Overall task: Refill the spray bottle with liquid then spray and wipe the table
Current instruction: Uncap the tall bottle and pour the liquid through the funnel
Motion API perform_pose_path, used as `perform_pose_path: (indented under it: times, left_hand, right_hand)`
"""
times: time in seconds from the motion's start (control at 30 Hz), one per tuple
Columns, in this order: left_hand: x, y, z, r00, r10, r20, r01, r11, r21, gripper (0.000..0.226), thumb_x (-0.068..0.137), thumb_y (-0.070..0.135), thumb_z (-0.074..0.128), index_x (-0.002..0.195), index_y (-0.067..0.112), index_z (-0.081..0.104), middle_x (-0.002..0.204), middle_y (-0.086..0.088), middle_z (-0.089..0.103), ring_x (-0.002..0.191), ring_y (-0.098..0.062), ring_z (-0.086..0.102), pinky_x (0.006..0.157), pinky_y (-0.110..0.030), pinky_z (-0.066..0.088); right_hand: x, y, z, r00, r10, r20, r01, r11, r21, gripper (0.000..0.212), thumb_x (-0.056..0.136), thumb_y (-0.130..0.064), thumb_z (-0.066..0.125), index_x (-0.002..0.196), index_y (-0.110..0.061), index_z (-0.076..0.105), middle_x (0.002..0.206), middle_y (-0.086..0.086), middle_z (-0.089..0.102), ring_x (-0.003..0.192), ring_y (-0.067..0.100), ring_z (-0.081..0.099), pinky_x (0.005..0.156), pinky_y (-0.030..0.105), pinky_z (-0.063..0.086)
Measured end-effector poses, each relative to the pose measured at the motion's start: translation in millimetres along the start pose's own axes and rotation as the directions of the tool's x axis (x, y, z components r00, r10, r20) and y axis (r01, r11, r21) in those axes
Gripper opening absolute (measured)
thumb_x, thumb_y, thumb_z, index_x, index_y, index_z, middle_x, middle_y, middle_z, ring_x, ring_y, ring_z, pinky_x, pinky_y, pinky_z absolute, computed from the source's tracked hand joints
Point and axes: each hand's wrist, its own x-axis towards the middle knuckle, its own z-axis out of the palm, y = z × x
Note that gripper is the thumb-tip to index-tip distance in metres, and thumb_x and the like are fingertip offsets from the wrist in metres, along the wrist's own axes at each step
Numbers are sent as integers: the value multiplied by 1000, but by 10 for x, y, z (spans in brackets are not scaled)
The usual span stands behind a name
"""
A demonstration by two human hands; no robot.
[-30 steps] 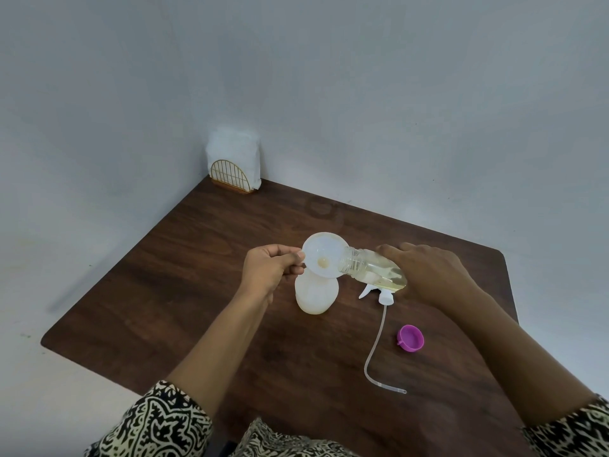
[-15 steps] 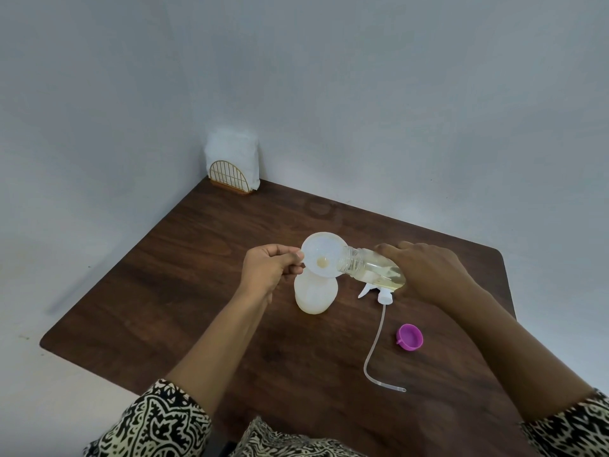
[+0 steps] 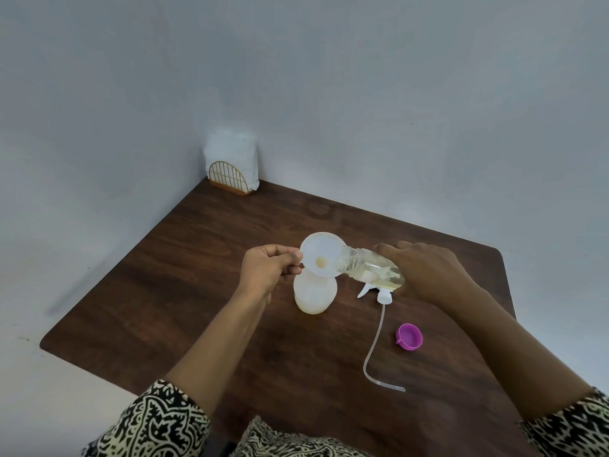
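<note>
A white translucent spray bottle [image 3: 314, 295] stands upright on the dark wooden table [image 3: 184, 278], with a white funnel [image 3: 321, 257] in its neck. My left hand [image 3: 268, 268] pinches the funnel's left rim. My right hand [image 3: 428, 275] grips a clear bottle [image 3: 372, 267] of pale yellow liquid, tipped almost flat with its mouth over the funnel. The white spray head [image 3: 379, 291] with its long dip tube [image 3: 374, 344] lies on the table to the right of the spray bottle.
A purple cap [image 3: 409, 336] lies on the table at the right, beside the tube. A gold wire holder with white napkins [image 3: 232, 166] stands at the table's far left corner against the wall. The table's edges are near on the left and right.
Almost nothing has moved. Both hands keep the same hold, and the clear bottle stays tipped into the funnel.
</note>
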Motion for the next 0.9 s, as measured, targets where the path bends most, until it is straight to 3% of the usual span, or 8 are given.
perform_pose_path:
  times: [0.47, 0.9]
  left_hand:
    - [-9, 16, -1, 1000, 0, 4, 0, 1000, -6, 2, 81, 6, 74, 82, 8, 73, 64, -4, 72, 56, -9, 65, 64, -26, 58]
    - [-9, 22, 8, 1000, -2, -7, 2, 1000, 5, 2, 81, 6, 74, 82, 9, 73, 64, -4, 72, 55, -10, 65, 63, -26, 59]
  right_hand:
    - [1, 2, -16, 1000, -5, 5, 5, 1000, 3, 67, 78, -44, 68, 134, -40, 32, 101, -9, 54, 88, 14, 55, 59, 25, 37]
    - [17, 11, -9, 1000, 2, 30, -2, 1000, 3, 73, 76, -43, 70, 137, -40, 29, 109, -7, 55, 97, 16, 57, 62, 26, 39]
